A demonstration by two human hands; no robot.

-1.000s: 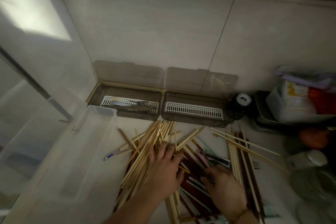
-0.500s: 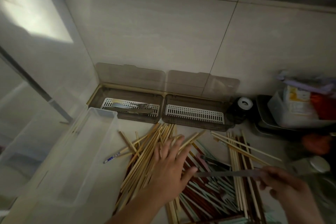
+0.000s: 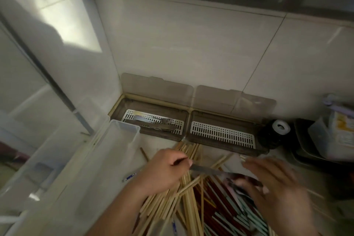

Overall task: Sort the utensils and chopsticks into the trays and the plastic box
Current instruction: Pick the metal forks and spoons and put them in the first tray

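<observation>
A: Nearest the camera, at 6 o'clock, what lies there?

B: A loose heap of chopsticks (image 3: 183,203), pale wooden ones fanned to the left, dark red and pale green ones to the right. They lie on the countertop (image 3: 214,154).

A: The hands?

B: Both over the heap. The left hand (image 3: 164,170), near centre, has its fingers curled round the handle end of a metal knife (image 3: 208,170); the blade runs out toward 3 o'clock. The right hand (image 3: 275,188) at 4 o'clock is blurred; fingers spread, loosely bent, over the knife's far end. Whether it touches the blade, cannot tell. Hands are apart, the knife spanning between them.

A: To the side?

B: A clear plastic box (image 3: 99,161) runs from 7 to 10 o'clock, long, open-topped; a few pale chopsticks lie along its left wall. A blue-marked pen (image 3: 130,176) lies just beside the box, touching the left wrist's shadow.

A: Farther out?

B: Two brown trays against the tiled wall (image 3: 191,48), lids raised. The left tray (image 3: 151,120) at 12 o'clock holds a fork and other metal cutlery on its white slotted insert. The right tray (image 3: 224,134) at 1 o'clock shows only its insert. At 2 o'clock, a dark jar with a white cap (image 3: 275,130), then a container with packets (image 3: 333,134) at the right edge.
</observation>
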